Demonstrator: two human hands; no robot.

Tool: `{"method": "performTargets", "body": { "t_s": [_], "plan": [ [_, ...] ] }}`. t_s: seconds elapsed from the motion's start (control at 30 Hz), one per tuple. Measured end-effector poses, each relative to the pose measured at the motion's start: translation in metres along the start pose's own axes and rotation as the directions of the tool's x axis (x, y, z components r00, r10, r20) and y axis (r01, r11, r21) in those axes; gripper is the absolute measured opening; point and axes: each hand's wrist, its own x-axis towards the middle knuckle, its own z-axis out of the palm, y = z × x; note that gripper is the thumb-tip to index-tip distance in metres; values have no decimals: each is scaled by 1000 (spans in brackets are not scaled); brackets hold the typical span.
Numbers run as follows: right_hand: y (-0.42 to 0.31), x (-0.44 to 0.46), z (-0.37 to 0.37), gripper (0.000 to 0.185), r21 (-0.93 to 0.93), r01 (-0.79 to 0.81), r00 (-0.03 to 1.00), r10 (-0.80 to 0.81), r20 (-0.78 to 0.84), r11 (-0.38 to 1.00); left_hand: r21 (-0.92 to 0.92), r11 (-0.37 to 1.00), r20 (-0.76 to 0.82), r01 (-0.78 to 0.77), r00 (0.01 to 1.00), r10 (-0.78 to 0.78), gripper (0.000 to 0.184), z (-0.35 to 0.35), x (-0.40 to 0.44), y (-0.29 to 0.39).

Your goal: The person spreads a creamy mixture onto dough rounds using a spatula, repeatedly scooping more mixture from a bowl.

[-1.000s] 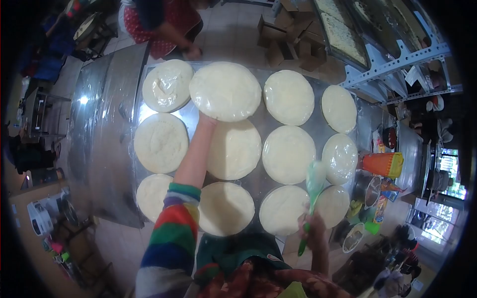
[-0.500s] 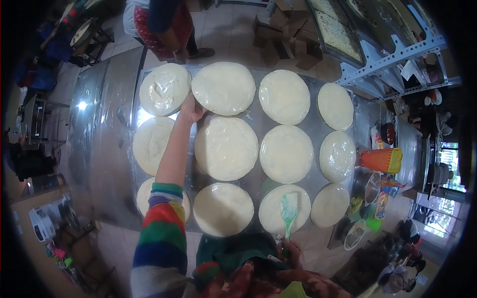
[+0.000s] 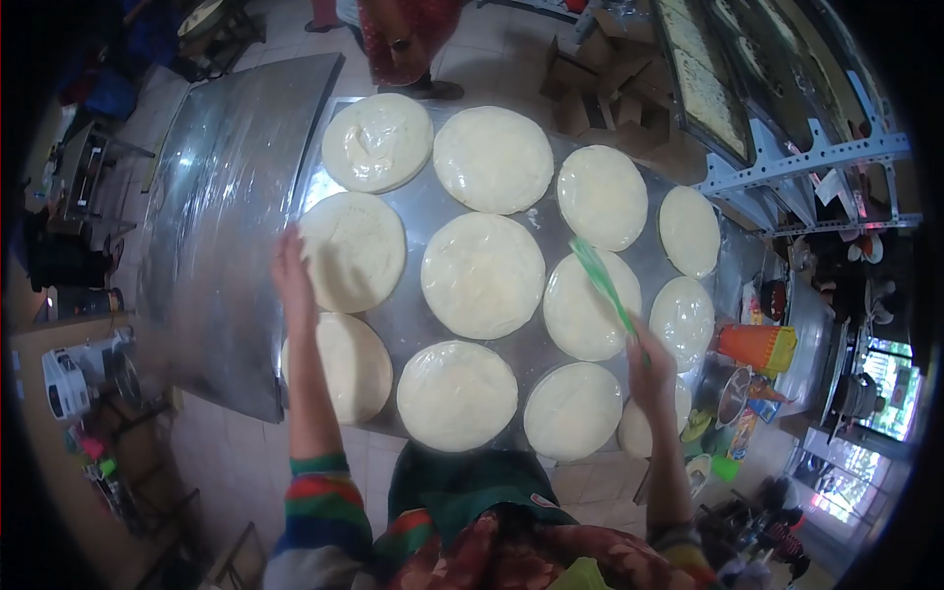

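Note:
Several pale, flat round cakes (image 3: 483, 276) with glossy, smooth tops are laid out in rows on a metal table (image 3: 413, 236). My left hand (image 3: 294, 270), fingers stretched out, is at the left edge of a left-column round cake (image 3: 352, 252); whether it touches cannot be made out. In my right hand (image 3: 651, 362) is the handle of a green spatula (image 3: 602, 280). Its blade hangs over the upper part of a round cake (image 3: 590, 310) in the third column. My right forearm partly hides a round cake (image 3: 634, 428) at the near right.
A second metal table (image 3: 231, 226) with a shiny surface adjoins on the left. On the right are an orange container (image 3: 747, 344), a bowl (image 3: 733, 393) and a rack (image 3: 816, 157) of filled trays. Cardboard boxes (image 3: 610, 98) and another person (image 3: 408, 39) are beyond the far edge.
My left hand has left the far cakes and come back to the left edge. My right hand has risen with the spatula from the near row to the middle row. The view has turned.

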Motion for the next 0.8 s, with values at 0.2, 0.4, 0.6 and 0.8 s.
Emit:
{"method": "performTargets", "body": {
  "t_s": [0.2,0.4,0.6,0.8],
  "plan": [
    [-39,80,66,30,265,79,975,-129,179,961,345,895,22,283,951,-309,50,-84,13,-45],
    [-82,87,154,31,401,-12,909,-158,387,916,263,897,88,356,917,-390,46,-67,15,-36],
    [-119,94,208,37,170,306,924,-335,185,937,-15,836,172,549,825,-539,47,-68,27,-30],
    [-133,79,243,62,0,375,893,-361,268,927,-330,740,364,586,802,-473,48,-50,19,-19]
  ]
}}
